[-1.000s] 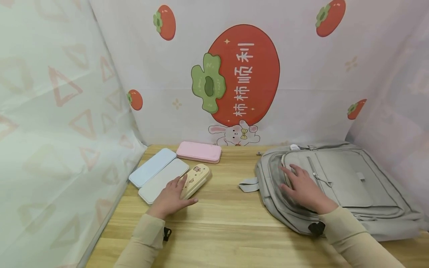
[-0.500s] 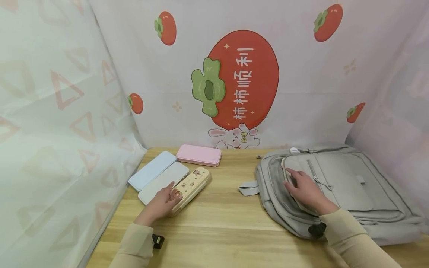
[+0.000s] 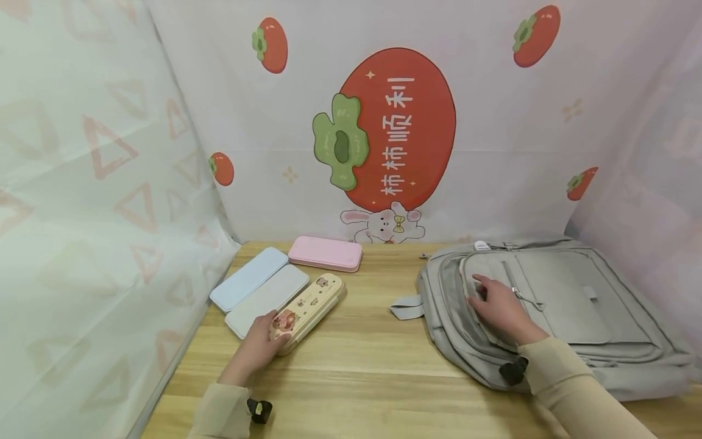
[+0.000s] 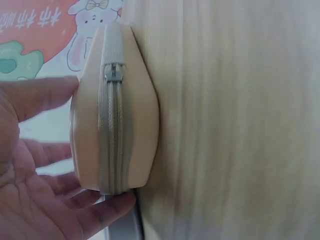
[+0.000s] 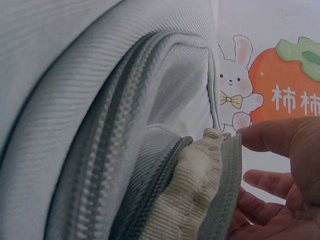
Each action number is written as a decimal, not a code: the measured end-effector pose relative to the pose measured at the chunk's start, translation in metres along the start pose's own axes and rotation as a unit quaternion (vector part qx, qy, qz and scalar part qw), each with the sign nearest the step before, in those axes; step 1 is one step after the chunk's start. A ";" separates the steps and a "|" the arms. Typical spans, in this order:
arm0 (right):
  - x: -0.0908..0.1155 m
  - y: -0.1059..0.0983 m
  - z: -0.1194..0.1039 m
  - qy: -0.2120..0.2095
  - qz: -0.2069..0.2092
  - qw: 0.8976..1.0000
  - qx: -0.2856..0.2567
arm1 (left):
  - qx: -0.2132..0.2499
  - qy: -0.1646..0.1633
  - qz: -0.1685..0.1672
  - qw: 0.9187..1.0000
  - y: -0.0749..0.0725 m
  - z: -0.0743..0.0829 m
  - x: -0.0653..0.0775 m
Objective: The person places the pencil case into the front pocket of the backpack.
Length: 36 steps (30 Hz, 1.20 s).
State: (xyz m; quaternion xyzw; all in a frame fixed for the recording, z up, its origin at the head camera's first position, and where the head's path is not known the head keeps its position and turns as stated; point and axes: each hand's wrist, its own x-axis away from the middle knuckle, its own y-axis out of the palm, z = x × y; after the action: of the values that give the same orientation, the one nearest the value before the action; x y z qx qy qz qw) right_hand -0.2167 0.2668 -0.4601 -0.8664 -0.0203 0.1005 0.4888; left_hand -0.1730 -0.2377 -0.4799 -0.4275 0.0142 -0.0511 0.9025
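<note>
In the head view my left hand (image 3: 256, 342) grips the near end of a cream pencil case (image 3: 307, 312) printed with bears. The left wrist view shows the zipped end of that pencil case (image 4: 116, 125), thumb at one side and fingers around the other. A grey backpack (image 3: 570, 292) lies flat at the right. My right hand (image 3: 501, 310) holds the edge of its unzipped front pocket. Up close, the right wrist view has the thumb right at the zipper edge of the pocket flap (image 5: 227, 175), fingers on its outer side; the pocket gapes.
Beside the cream case lie a white flat case (image 3: 269, 299) and a light blue flat case (image 3: 249, 279), side by side. Behind them is a pink case (image 3: 325, 253). Bare wooden table (image 3: 373, 353) lies between the cases and the backpack. Printed cloth walls surround it.
My left hand has slid toward me along the cream pencil case and now grips its near end. The right hand has shifted slightly right, along with the pocket edge.
</note>
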 end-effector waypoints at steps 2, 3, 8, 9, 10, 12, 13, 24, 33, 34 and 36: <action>-0.001 0.004 0.000 0.006 -0.002 1.000 -0.006 | 0.007 -0.021 0.010 1.000 0.001 -0.002 0.003; -0.002 0.005 0.000 0.007 -0.002 1.000 -0.006 | 0.011 -0.035 0.014 0.999 0.002 -0.002 0.005; -0.005 0.006 -0.001 0.026 -0.013 1.000 0.003 | 0.033 -0.077 0.014 0.996 0.005 -0.004 0.008; -0.005 0.004 -0.002 0.029 -0.014 0.999 0.007 | 0.041 -0.084 0.013 0.996 0.005 -0.003 0.008; -0.005 0.003 -0.003 0.033 -0.017 0.999 0.009 | 0.049 -0.088 0.013 0.995 0.005 -0.003 0.007; -0.006 0.002 -0.003 0.038 -0.025 0.999 0.014 | 0.063 -0.098 0.012 0.993 0.005 -0.002 0.007; -0.006 0.001 -0.003 0.039 -0.029 0.999 0.017 | 0.069 -0.103 0.012 0.992 0.005 -0.002 0.006; -0.001 0.000 0.000 0.045 -0.034 0.998 0.033 | 0.098 -0.117 0.032 0.988 0.012 0.002 0.004; 0.003 -0.005 -0.004 0.052 -0.012 0.998 0.016 | 0.175 -0.133 0.051 0.974 0.015 0.008 0.005; 0.003 -0.007 -0.004 0.054 -0.009 0.998 0.013 | 0.188 -0.140 0.054 0.971 0.016 0.008 0.005; 0.005 -0.011 -0.004 0.057 -0.005 0.998 0.006 | 0.209 -0.152 0.058 0.964 0.018 0.008 0.005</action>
State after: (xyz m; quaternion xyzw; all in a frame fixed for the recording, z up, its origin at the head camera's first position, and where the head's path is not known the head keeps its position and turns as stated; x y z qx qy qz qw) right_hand -0.2109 0.2702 -0.4496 -0.8678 0.0040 0.0488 0.4945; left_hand -0.1657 -0.2203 -0.4886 -0.2305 -0.1088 0.0651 0.9648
